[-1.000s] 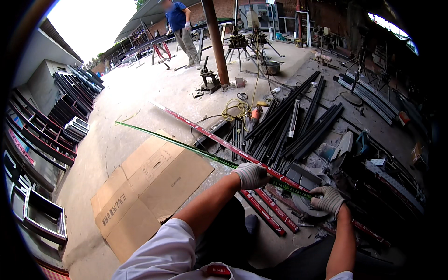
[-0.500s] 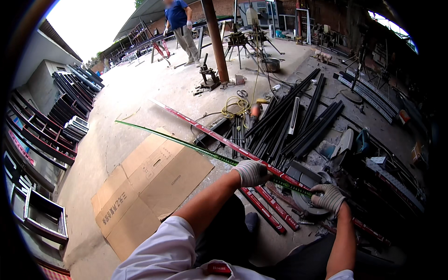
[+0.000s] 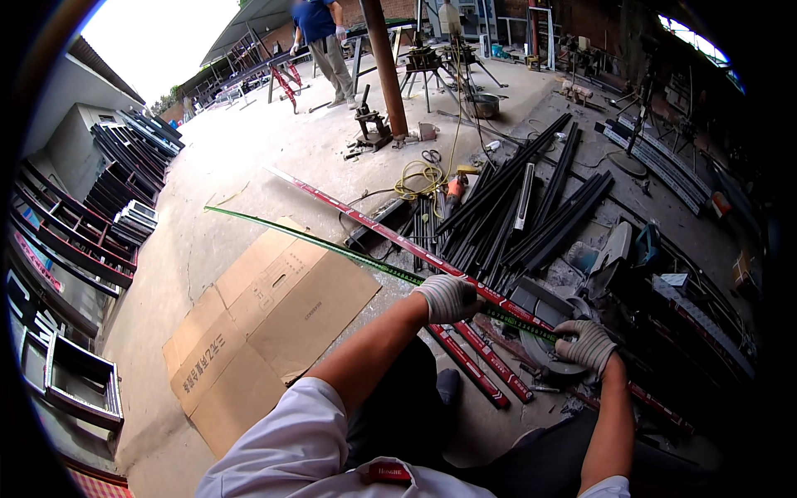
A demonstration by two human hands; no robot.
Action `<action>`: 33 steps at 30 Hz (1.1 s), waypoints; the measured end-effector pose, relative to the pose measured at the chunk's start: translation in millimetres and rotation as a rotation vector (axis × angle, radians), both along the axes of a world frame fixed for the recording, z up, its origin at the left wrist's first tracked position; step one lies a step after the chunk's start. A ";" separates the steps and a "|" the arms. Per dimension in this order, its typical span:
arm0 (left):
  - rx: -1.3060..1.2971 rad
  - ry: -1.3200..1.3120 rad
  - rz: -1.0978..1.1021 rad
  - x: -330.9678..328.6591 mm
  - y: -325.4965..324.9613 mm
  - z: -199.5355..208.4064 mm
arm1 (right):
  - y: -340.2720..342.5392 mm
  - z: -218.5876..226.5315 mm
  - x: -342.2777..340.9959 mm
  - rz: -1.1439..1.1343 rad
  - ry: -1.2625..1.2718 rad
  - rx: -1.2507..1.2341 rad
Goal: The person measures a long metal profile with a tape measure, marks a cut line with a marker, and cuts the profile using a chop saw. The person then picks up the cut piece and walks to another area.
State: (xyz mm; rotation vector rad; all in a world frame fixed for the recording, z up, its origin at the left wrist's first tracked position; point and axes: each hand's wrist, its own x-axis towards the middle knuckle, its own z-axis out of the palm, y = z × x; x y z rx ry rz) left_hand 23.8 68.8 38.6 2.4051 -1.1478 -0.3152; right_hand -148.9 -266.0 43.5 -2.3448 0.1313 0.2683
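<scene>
A green tape measure (image 3: 332, 248) is drawn out long, its far end reaching over the cardboard at the left. My gloved left hand (image 3: 449, 299) is closed around the tape beside a long red-wrapped bar (image 3: 378, 229). Farther right, my gloved right hand (image 3: 586, 344) grips the tape where it runs along the bar's near part. Whether either hand also holds the bar is hidden by the fingers. Tape and bar spread apart toward their far ends. Two shorter red-wrapped bars (image 3: 469, 365) lie below my hands.
A flattened cardboard sheet (image 3: 274, 324) covers the floor at left. Black metal bars (image 3: 515, 199) are heaped ahead to the right, near a saw (image 3: 610, 245) and a yellow cord (image 3: 419, 184). Beyond a brown post (image 3: 384, 70) stands a person (image 3: 320, 41). Frames (image 3: 83, 382) lean along the left.
My hands keep almost the same places on the tape and bar. The view has shifted slightly, and the person at the back has moved a little.
</scene>
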 end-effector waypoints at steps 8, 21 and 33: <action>-0.008 0.029 0.005 -3.6 -1.0 6.6 | 2.3 4.3 -1.6 -0.019 0.016 0.013; 0.032 0.009 0.009 -0.3 -2.2 2.7 | 5.0 9.7 -2.9 0.001 0.002 0.007; 0.018 0.025 0.005 -1.4 -2.0 3.9 | 1.3 2.7 -1.9 0.005 -0.020 -0.013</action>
